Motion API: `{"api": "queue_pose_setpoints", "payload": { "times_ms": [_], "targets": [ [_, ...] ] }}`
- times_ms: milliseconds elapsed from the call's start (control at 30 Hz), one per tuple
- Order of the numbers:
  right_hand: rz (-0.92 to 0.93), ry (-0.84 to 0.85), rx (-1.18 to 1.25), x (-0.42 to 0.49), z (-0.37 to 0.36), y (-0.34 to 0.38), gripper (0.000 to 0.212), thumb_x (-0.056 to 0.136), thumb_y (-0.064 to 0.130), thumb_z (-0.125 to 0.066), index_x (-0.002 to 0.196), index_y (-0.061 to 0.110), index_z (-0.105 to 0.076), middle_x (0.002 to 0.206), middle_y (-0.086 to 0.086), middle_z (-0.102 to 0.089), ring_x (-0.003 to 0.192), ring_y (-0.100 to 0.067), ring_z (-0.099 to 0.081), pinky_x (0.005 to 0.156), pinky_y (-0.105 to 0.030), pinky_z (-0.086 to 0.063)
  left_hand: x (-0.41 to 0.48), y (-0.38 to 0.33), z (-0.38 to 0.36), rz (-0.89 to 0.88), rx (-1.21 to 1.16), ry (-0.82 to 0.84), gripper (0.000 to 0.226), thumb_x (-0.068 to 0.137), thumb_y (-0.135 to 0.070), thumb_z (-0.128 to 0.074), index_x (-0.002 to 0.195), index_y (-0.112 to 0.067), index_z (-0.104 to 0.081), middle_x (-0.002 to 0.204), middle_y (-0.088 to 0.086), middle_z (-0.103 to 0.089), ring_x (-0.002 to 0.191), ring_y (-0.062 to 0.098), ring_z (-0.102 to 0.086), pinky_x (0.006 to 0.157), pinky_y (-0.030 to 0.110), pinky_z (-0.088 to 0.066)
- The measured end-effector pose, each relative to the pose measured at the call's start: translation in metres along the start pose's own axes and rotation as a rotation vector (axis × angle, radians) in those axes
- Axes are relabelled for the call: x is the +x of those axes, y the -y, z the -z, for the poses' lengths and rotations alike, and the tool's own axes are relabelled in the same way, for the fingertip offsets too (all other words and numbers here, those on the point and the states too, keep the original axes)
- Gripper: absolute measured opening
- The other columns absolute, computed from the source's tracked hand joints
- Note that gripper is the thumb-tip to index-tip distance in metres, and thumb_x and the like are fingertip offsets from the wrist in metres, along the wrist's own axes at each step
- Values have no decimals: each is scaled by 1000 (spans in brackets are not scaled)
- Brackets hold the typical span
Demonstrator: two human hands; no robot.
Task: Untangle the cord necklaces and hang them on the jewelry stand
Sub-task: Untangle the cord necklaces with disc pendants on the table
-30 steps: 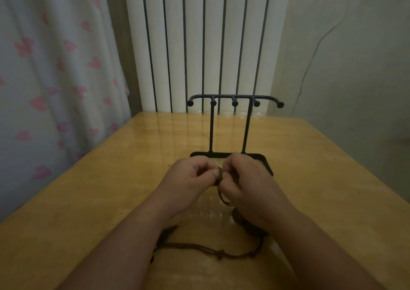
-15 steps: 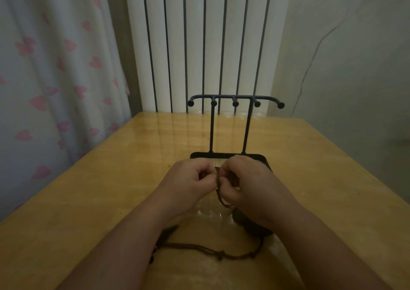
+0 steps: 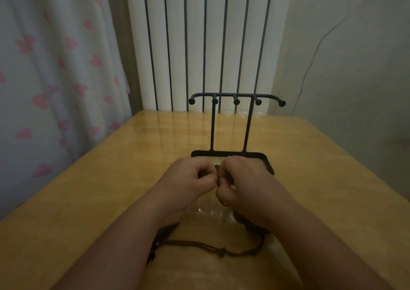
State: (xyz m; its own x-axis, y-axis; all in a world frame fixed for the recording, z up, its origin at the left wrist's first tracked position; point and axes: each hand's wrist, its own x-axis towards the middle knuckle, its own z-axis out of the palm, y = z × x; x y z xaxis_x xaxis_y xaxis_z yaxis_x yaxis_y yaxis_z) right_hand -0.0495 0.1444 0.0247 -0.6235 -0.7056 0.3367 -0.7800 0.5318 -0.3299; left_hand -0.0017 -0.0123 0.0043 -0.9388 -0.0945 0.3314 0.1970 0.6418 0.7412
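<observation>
The brown cord necklaces (image 3: pixel 199 243) are held in a tangle between both hands, just in front of the base of the jewelry stand (image 3: pixel 236 95). A short dark stretch of cord is pinched by the curled fingers of the left hand (image 3: pixel 188 183) and gripped by the curled fingers of the right hand (image 3: pixel 246 183), the two hands touching. The rest of the cord is trailed over the wooden table (image 3: pixel 88 201) beneath the forearms, a knot showing midway. A white radiator (image 3: pixel 199 34) is seen behind the table, a heart-patterned curtain (image 3: pixel 55 67) to its left.
</observation>
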Motion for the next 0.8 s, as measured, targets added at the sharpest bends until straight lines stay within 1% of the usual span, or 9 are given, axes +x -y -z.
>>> {"api": "queue_pose_setpoints", "payload": {
  "times_ms": [233, 333, 433, 667, 800],
  "targets": [
    [-14, 9, 12, 0, -2, -3, 4, 92, 32, -53, 89, 30, -52, 83, 13, -46, 73, -4, -44, 63, -17, -39, 0, 0, 3, -10, 27, 38, 17, 88, -17, -62, 75, -29, -65, 61, -15, -58, 58, 0, -49, 54, 16, -40],
    [-32, 14, 41, -1, -1, -4, 4, 92, 32, -54, 89, 30, -52, 85, 13, -48, 75, -6, -47, 66, -22, -45, 0, 1, 3, 0, -13, 52, 18, 88, -18, -62, 74, -29, -64, 61, -16, -57, 59, 1, -49, 55, 16, -40],
    [-36, 23, 54, -1, 0, -3, 5, 90, 31, -56, 87, 30, -52, 84, 12, -50, 76, -7, -49, 70, -28, -51, 0, 1, 0, 6, -4, 67, 22, 87, -17, -60, 70, -30, -60, 61, -17, -55, 59, 1, -48, 57, 20, -40],
    [-52, 24, 74, -2, -1, -1, 6, 89, 32, -54, 86, 30, -50, 85, 12, -50, 77, -7, -48, 71, -30, -51, 0, 3, -1, 11, -70, 66, 32, 87, -11, -59, 65, -34, -60, 63, -16, -57, 63, 4, -50, 61, 28, -43],
    [-46, 4, 91, -3, -2, 0, 6, 89, 32, -53, 87, 28, -50, 85, 12, -49, 77, -7, -47, 70, -29, -50, -1, 2, -1, 16, -101, 55, 31, 88, -9, -58, 68, -32, -61, 61, -16, -56, 60, 3, -48, 60, 29, -42]
  ]
}}
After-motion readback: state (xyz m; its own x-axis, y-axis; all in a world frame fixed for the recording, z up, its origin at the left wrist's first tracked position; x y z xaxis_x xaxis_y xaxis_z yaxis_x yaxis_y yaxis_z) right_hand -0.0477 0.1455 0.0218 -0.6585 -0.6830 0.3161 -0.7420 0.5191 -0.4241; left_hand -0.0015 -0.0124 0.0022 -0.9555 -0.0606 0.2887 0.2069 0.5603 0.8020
